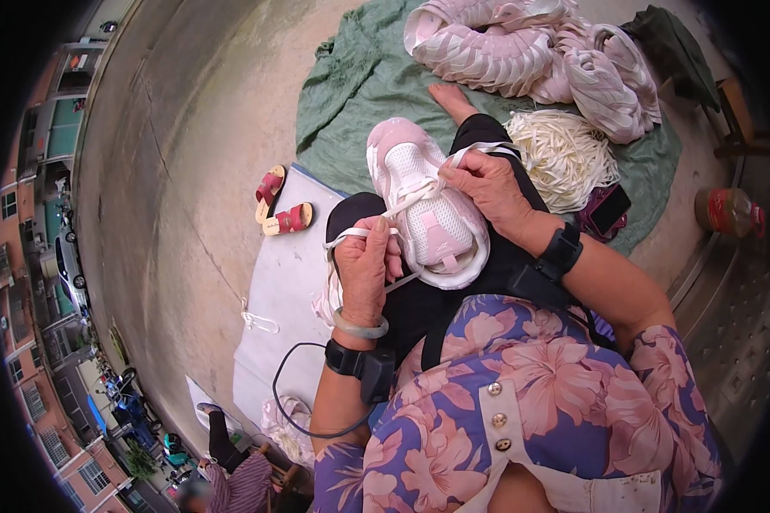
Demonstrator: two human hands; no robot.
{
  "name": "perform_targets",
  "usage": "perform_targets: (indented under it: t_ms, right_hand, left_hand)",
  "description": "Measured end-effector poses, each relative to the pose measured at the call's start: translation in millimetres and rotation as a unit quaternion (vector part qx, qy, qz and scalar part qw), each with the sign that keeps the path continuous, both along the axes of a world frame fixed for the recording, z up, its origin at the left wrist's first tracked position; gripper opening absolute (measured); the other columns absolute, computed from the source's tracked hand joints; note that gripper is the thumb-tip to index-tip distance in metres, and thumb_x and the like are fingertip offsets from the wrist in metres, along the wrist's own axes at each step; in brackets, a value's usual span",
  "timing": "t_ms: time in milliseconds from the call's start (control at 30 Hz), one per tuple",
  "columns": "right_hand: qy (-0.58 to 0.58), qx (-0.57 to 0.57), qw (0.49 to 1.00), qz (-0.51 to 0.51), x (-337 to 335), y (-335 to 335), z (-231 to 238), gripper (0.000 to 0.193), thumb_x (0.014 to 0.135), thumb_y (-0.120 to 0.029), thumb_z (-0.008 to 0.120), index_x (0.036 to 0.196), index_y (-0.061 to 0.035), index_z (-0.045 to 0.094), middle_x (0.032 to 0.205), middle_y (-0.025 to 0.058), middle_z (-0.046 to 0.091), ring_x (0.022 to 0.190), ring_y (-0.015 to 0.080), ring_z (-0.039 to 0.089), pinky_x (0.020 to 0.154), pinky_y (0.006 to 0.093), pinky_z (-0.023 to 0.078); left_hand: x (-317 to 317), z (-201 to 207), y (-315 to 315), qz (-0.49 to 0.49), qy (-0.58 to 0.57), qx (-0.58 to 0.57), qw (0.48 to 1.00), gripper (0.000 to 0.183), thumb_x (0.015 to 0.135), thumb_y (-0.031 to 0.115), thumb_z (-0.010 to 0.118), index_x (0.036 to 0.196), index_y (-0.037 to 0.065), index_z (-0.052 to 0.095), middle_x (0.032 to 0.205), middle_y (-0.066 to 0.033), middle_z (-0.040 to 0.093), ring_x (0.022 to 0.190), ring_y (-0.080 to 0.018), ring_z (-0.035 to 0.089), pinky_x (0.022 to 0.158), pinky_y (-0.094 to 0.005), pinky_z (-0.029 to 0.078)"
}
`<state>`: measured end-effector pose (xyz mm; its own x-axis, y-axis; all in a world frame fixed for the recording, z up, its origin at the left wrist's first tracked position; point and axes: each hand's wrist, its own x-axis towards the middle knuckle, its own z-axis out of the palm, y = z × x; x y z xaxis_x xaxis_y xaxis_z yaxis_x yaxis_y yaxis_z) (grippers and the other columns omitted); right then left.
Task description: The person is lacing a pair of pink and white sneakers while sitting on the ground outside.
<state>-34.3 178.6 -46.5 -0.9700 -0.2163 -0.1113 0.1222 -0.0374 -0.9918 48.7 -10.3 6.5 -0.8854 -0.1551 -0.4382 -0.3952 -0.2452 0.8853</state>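
A pink and white shoe upper [441, 224] rests across my lap, its toe pointing away from me. White shoelace [409, 203] runs through the eyelets at its middle. My left hand [364, 267] is closed beside the upper's left edge, pinching one end of the lace between thumb and forefinger. On the other side my right hand [490, 195] pinches the lace's other end [486, 147], which trails off to the right above the knee. The lace stretches between both hands over the upper. Part of another pink and white upper [327, 303] shows behind my left wrist.
A green cloth [342, 111] carries a heap of pink and white uppers [488, 56], a pile of white laces [565, 158] and a phone [606, 209]. Red sandals [288, 220] lie left, near a white sheet [269, 282]. A bottle [727, 212] stands right; another person [235, 479] sits lower left.
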Motion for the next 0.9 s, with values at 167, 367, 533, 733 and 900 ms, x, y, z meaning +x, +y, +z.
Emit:
perform_targets:
  t_ms: [167,367,533,733,900]
  right_hand:
    - [0.044,0.050,0.998,-0.008,0,0,-4,0.020,0.081,-0.016,0.066,0.077,0.0027,0.062,0.067,0.0032,0.055,0.061,0.0090,0.049,0.057,0.0259,0.041]
    - [0.197,0.163,0.967,0.004,7,-2,3,0.016,0.078,-0.015,0.066,0.076,0.0007,0.061,0.071,0.0068,0.053,0.059,0.0155,0.051,0.057,0.0278,0.042]
    - [0.107,0.172,0.979,0.003,8,-2,10,0.020,0.076,-0.018,0.069,0.078,-0.0012,0.058,0.064,0.0056,0.053,0.056,0.0144,0.050,0.054,0.0280,0.042]
    - [0.079,0.166,0.982,0.038,1,0,6,0.022,0.075,-0.020,0.070,0.072,-0.0017,0.057,0.057,0.0046,0.052,0.052,0.0125,0.048,0.051,0.0270,0.040]
    - [0.070,0.203,0.975,0.059,-5,5,7,0.026,0.074,-0.022,0.071,0.068,-0.0017,0.057,0.056,0.0025,0.051,0.051,0.0104,0.046,0.048,0.0270,0.038]
  left_hand:
    - [3,2,0,0.010,0.003,0.021,1.000,0.020,0.089,0.022,0.059,0.088,0.003,0.057,0.065,-0.0029,0.056,0.043,-0.0072,0.049,0.038,-0.0178,0.037]
    - [4,9,-2,-0.043,0.007,-0.009,0.999,0.011,0.089,0.014,0.058,0.086,0.003,0.057,0.064,-0.0011,0.057,0.044,-0.0043,0.050,0.039,-0.0159,0.038]
    - [6,15,-8,-0.082,-0.032,-0.069,0.994,0.014,0.089,0.016,0.058,0.088,0.002,0.056,0.069,-0.0038,0.059,0.049,-0.0076,0.055,0.042,-0.0174,0.042]
    - [-7,3,-3,-0.016,0.031,-0.095,0.995,0.012,0.090,0.013,0.056,0.089,0.001,0.056,0.071,-0.0035,0.059,0.052,-0.0062,0.056,0.043,-0.0164,0.042]
    - [-8,-9,6,-0.017,0.094,-0.223,0.970,0.009,0.087,0.008,0.057,0.089,0.000,0.060,0.070,-0.0005,0.059,0.051,-0.0033,0.052,0.043,-0.0160,0.040]
